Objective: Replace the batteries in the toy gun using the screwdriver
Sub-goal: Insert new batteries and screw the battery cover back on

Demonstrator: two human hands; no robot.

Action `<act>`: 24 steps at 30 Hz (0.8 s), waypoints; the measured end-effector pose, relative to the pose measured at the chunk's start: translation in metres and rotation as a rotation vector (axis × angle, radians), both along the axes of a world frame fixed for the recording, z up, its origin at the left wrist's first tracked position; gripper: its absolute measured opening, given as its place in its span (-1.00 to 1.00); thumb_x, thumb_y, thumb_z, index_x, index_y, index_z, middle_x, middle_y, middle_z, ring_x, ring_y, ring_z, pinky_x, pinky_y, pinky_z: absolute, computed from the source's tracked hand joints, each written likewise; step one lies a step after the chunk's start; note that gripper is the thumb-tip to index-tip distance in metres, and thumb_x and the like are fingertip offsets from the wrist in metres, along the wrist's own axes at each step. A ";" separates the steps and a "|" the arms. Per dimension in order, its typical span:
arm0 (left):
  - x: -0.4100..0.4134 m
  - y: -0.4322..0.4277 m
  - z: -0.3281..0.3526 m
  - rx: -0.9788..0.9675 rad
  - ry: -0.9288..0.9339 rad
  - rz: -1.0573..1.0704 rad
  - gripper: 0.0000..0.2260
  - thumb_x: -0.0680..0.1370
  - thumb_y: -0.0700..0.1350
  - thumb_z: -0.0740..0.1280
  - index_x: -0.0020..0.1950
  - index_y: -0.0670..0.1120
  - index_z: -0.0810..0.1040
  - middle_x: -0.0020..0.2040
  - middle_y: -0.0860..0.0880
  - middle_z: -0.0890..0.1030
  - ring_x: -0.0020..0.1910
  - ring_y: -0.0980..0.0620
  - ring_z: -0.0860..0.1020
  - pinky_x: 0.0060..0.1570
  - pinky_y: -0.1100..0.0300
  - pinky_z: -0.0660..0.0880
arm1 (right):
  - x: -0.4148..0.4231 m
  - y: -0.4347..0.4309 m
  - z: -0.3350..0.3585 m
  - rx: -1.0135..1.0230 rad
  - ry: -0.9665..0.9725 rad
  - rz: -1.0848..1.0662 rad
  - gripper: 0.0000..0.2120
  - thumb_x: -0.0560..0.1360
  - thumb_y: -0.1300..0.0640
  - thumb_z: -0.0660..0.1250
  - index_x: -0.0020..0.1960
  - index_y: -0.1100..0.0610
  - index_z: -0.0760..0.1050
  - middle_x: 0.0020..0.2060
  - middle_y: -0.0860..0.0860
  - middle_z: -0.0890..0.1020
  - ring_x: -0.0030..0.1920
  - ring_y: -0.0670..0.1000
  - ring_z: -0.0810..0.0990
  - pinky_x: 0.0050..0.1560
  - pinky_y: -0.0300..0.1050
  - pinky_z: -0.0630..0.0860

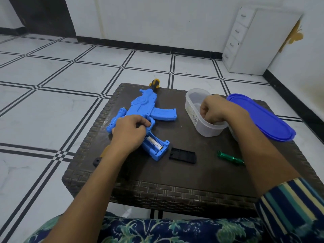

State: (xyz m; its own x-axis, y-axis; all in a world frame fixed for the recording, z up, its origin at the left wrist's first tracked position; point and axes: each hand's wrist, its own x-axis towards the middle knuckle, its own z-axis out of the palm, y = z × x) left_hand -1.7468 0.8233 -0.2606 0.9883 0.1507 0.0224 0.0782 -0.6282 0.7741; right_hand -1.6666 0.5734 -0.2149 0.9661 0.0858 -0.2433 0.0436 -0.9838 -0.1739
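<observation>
A blue toy gun (146, 106) lies on the dark woven table (175, 181). Its grip compartment is open and shows one battery (155, 143) inside. My left hand (130, 131) rests on the gun near the trigger and holds it down. The black compartment cover (182, 155) lies just right of the grip. A green screwdriver (229, 158) lies further right on the table. My right hand (214, 109) reaches into a clear plastic container (208, 130) with its fingers curled; what they hold is hidden.
A blue lid (263, 118) leans at the table's right side behind the container. The gun's yellow and black muzzle (155, 84) points past the far table edge. A white drawer unit (245, 41) stands by the far wall on the tiled floor.
</observation>
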 end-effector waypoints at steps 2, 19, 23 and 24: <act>0.000 0.000 0.001 0.000 -0.001 0.005 -0.74 0.49 -0.23 0.22 -0.11 0.07 0.63 -0.24 0.10 0.59 -0.37 0.13 0.41 0.03 -0.01 0.46 | -0.001 0.000 0.003 0.024 -0.069 -0.012 -0.88 0.36 0.36 0.40 -0.18 0.17 0.63 -0.18 0.11 0.66 -0.20 0.06 0.64 -0.34 -0.21 0.52; -0.009 0.011 0.013 -0.091 0.019 -0.146 -0.82 0.50 -0.26 0.30 -0.06 -0.03 0.64 -0.30 0.15 0.52 -0.37 0.22 0.45 -0.44 0.47 0.33 | -0.125 0.086 -0.029 1.388 -0.080 -0.345 -0.88 0.41 0.36 0.49 -0.13 0.36 0.56 -0.18 0.28 0.68 -0.16 0.14 0.73 -0.16 -0.15 0.65; -0.015 0.022 0.023 -0.178 0.067 -0.377 -0.91 0.48 -0.14 0.43 -0.05 -0.03 0.70 -0.34 0.09 0.63 -0.37 0.29 0.50 -0.33 0.52 0.33 | -0.118 0.090 -0.034 1.537 -0.042 -0.477 -0.82 0.43 0.36 0.47 -0.06 0.43 0.53 -0.16 0.32 0.67 -0.15 0.15 0.72 -0.11 -0.11 0.66; -0.016 0.023 0.024 -0.199 0.073 -0.411 -0.90 0.47 -0.12 0.45 -0.04 -0.04 0.70 -0.30 0.08 0.66 -0.32 0.29 0.54 -0.28 0.51 0.36 | -0.117 0.090 -0.035 1.561 -0.031 -0.503 -0.83 0.43 0.35 0.47 -0.07 0.42 0.53 -0.18 0.29 0.67 -0.16 0.14 0.73 -0.11 -0.13 0.66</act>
State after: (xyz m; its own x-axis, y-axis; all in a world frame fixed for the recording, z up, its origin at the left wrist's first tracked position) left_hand -1.7630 0.8463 -0.2369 0.9650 -0.2593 -0.0396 -0.0868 -0.4583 0.8845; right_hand -1.7836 0.6633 -0.2496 0.9737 -0.0907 -0.2091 -0.1855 0.2183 -0.9581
